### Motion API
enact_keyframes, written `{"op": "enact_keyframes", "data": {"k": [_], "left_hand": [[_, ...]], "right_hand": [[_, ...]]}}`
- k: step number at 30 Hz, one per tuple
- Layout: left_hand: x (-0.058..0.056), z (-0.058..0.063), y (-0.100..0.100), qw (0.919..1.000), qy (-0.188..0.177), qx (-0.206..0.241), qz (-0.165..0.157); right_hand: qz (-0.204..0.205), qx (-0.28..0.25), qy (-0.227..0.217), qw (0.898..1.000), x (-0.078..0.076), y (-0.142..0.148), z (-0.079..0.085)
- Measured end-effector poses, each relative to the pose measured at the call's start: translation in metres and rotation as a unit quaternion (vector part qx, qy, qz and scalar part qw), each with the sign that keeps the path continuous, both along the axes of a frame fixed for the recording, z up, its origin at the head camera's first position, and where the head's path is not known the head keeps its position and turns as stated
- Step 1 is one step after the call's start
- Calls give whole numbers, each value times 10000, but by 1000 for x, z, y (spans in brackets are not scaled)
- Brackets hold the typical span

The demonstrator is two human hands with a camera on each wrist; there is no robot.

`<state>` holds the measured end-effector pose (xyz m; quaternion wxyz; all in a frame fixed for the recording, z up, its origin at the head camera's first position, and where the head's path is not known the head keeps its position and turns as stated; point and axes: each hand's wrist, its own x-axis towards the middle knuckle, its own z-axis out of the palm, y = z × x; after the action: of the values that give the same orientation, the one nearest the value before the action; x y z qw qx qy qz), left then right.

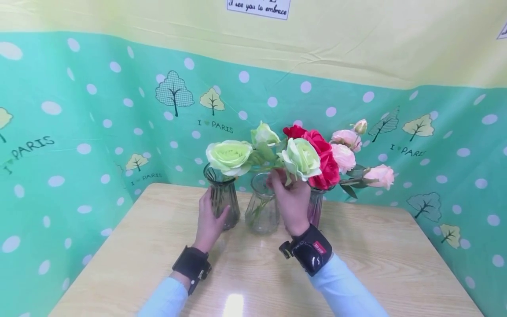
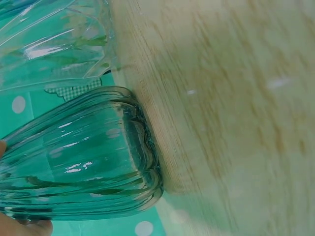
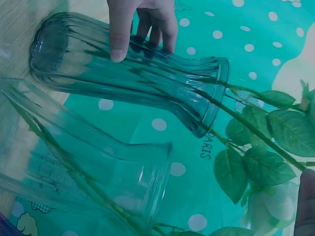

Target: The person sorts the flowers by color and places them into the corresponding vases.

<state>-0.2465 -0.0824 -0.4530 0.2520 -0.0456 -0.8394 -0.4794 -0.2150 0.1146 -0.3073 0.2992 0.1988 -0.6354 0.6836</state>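
My left hand (image 1: pixel 211 222) holds a grey ribbed glass vase (image 1: pixel 225 203), thumb on one side and fingers on the other. Green stems rise from its mouth in the right wrist view, beside leaves (image 3: pixel 256 167). One pale green rose (image 1: pixel 229 156) hangs over this vase. Another pale green rose (image 1: pixel 302 158) is just above my right hand (image 1: pixel 292 202), and a third bloom (image 1: pixel 264 134) is behind. A finger of the right hand meets a green stem (image 3: pixel 251 127) leading out of the grey vase; its grip is partly hidden. Between the hands stands a clear vase (image 1: pixel 261 215) with a stem inside.
A purple vase (image 1: pixel 314 207) stands behind the right hand, with red roses (image 1: pixel 326 165) above it. Pink flowers (image 1: pixel 343 157) lean out to the right. The wooden table (image 1: pixel 166 246) meets a polka-dot green curtain (image 1: pixel 119 88) at its back.
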Motion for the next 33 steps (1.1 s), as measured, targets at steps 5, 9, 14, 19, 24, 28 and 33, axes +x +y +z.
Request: {"op": "enact_keyframes", "data": {"k": [5, 9, 14, 19, 24, 28, 33], "left_hand": [[-1, -1, 0, 9992, 384, -89, -61], [-3, -3, -1, 9984, 546, -155, -78], [-5, -4, -2, 9982, 573, -173, -66], [-5, -4, -2, 9987, 483, -180, -35], [-5, -4, -2, 9989, 427, -162, -38], [-4, -3, -2, 9989, 449, -102, -67], [-3, -2, -2, 9989, 465, -59, -70]], "right_hand": [[-276, 557, -296, 9976, 8, -8, 11], [-330, 588, -166, 9976, 12, -11, 13], [-263, 250, 80, 9993, -1, -12, 4], [-138, 285, -157, 9994, -13, -16, -1], [-275, 765, -481, 9955, -15, -22, -1], [-441, 1278, -500, 9896, -20, -28, -4], [-315, 1417, -893, 9854, -25, -37, -11]]}}
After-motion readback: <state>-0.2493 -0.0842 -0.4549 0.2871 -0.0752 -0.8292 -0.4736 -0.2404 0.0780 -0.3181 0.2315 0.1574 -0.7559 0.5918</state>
